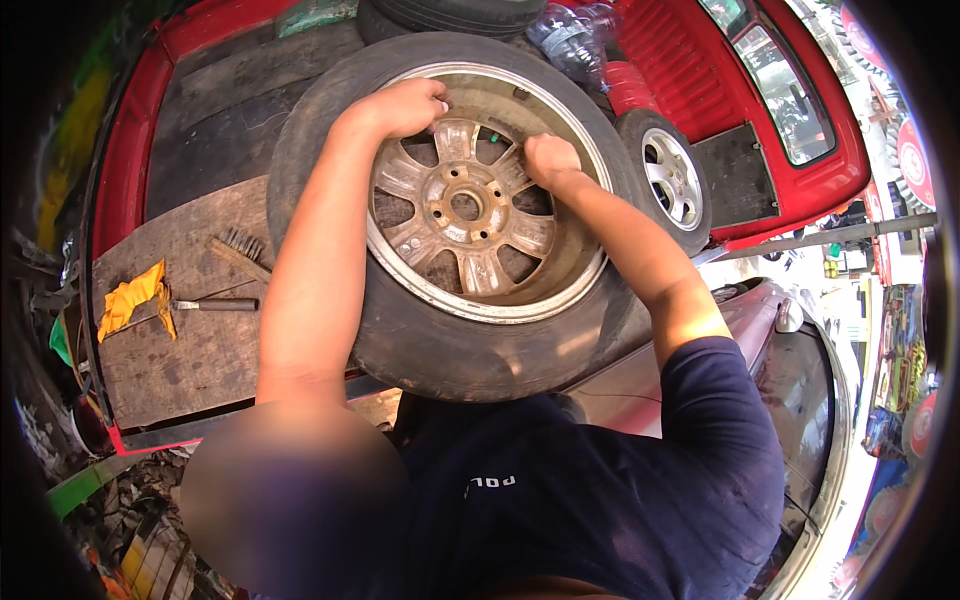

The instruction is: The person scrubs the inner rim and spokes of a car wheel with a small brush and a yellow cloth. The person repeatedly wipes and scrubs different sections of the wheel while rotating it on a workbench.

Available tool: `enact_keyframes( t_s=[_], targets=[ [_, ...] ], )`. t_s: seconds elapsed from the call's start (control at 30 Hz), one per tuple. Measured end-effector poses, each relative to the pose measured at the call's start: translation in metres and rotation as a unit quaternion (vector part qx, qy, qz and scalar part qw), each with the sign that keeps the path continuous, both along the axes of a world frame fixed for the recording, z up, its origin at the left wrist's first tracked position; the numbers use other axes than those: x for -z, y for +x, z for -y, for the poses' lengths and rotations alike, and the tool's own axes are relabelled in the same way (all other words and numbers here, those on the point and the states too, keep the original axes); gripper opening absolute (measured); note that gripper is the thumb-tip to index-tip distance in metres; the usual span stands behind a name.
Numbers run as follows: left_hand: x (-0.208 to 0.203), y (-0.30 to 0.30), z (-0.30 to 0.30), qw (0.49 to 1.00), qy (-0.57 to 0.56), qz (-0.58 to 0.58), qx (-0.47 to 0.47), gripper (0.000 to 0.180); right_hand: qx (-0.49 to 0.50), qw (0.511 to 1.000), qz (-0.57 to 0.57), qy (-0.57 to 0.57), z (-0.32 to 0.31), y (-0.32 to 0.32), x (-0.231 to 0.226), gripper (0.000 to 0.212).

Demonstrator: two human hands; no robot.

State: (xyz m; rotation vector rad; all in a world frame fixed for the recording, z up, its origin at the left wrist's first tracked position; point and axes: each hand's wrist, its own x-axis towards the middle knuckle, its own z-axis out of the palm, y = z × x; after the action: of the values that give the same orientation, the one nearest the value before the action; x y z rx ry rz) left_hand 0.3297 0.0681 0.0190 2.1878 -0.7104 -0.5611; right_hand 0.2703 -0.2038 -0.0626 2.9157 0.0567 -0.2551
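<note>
A car wheel lies flat before me, its dirty alloy rim (412,238) set in a black tyre (440,365). My left hand (408,108) is over the far left part of the rim, fingers curled together. Something small and pale shows at its fingertips, too small to name. Inside the rim's right side, my right hand (552,160) is closed in a fist beside a spoke. Whatever it may hold is hidden. A tiny green bit (494,138) shows between the spokes, close to the right hand.
The wheel rests on the worn boards (190,370) of a red pickup bed. To the left are a wire brush (240,252), a dark-handled tool (222,304) and a yellow cloth (138,300). A smaller wheel (672,178), plastic bottles (572,42) and another tyre (450,12) stand beyond.
</note>
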Motion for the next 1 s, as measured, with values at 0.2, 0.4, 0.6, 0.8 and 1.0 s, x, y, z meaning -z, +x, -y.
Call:
enact_keyframes(
  t_s=[0.2,0.4,0.6,0.8,1.0],
  targets=[
    [-0.001,-0.001,-0.002,1.0,0.005,-0.003,-0.006,0.037,-0.033,0.999,-0.01,-0.018,-0.015,0.003,0.025,0.027],
    [0.0,-0.001,-0.005,1.0,-0.002,-0.002,-0.005,0.038,0.068,0.994,0.007,0.082,-0.012,0.003,0.032,0.028],
    [-0.003,0.001,-0.005,1.0,0.001,0.013,-0.007,0.037,0.016,0.99,-0.046,0.133,-0.008,0.007,0.018,0.033],
    [-0.003,-0.002,-0.008,1.0,0.017,0.008,-0.023,0.035,0.022,0.996,-0.028,0.083,-0.013,0.008,0.008,0.029],
    [0.0,-0.001,-0.006,1.0,0.02,0.007,-0.023,0.036,0.008,0.99,-0.062,0.125,-0.014,-0.002,0.02,0.028]
  ],
)
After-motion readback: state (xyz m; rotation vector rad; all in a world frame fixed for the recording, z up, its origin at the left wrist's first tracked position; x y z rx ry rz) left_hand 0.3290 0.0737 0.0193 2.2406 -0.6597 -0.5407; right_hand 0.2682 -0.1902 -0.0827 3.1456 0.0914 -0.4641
